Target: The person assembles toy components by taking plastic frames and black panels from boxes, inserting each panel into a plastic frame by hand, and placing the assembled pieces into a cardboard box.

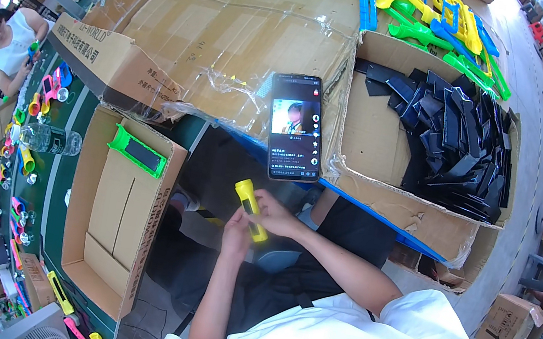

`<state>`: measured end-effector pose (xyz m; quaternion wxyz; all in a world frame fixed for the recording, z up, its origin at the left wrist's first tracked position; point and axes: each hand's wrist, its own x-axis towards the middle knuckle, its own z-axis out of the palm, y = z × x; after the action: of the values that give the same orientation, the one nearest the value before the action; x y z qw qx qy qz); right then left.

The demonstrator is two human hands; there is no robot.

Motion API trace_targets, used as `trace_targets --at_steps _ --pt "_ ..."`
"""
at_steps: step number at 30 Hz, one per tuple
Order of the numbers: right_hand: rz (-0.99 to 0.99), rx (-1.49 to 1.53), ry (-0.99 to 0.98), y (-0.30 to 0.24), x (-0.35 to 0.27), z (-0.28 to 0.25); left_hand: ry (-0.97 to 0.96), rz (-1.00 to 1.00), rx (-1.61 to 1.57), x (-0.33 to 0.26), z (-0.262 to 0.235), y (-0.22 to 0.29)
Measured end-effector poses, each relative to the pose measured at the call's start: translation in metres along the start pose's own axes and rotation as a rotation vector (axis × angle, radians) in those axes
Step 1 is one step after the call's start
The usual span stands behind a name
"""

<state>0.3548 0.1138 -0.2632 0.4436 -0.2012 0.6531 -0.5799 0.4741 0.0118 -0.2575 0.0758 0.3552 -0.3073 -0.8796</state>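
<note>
Nearby: phone [296, 129] above yellow torch [251, 209]; box of black plates [459, 140] beside

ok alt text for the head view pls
Both hands, left hand and right hand, hold a yellow flashlight body below a propped phone, beside a box of black plates.

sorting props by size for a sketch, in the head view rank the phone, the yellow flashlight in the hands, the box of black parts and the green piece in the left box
1. Box of black parts, clearly largest.
2. Phone.
3. Green piece and yellow flashlight look about alike; the hands cover part of the flashlight and it sits nearer the camera, so their order is unsure.
</note>
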Motion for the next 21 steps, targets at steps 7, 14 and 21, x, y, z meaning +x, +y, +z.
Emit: trace_targets --at_steps 7,14,21 --pt "-0.074 -0.247 0.213 -0.035 -0.012 0.006 0.115 -0.007 0.177 -0.004 0.012 -0.004" --pt "-0.037 -0.474 0.296 -0.017 -0.004 0.018 0.331 0.294 0.594 -0.006 0.022 -0.015" --pt "-0.136 -0.186 0.195 0.008 0.011 -0.004 0.081 0.330 0.662 0.000 0.006 -0.011"
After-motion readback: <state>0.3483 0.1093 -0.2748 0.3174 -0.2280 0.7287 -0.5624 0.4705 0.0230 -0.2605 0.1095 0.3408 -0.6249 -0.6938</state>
